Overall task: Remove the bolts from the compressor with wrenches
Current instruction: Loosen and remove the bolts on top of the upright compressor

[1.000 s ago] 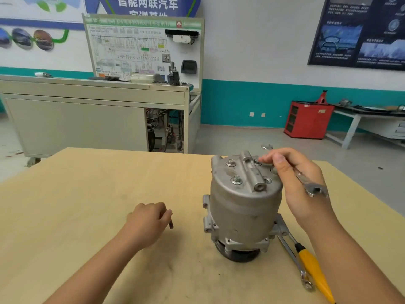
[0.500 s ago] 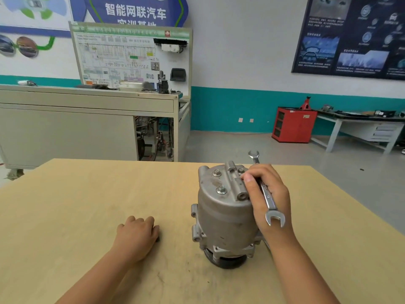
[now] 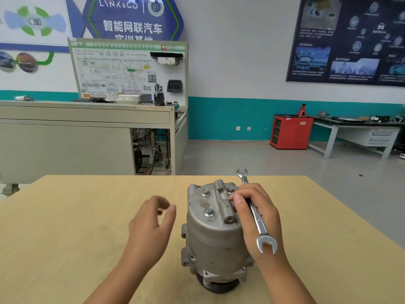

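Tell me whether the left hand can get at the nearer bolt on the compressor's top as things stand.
Probably yes. The left hand is open just left of the compressor. The nearer bolt stands exposed on its top. The right hand, holding the wrench, lies beyond the ridge.

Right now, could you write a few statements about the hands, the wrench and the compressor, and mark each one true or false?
1. Three bolt heads show on top of the compressor. True.
2. The right hand holds a wrench. True.
3. One end of the wrench is fitted on a bolt. False: both open ends are free, one beyond the compressor, one over the wrist.
4. The left hand grips the compressor. False: it hovers beside it, apart, with loose fingers.
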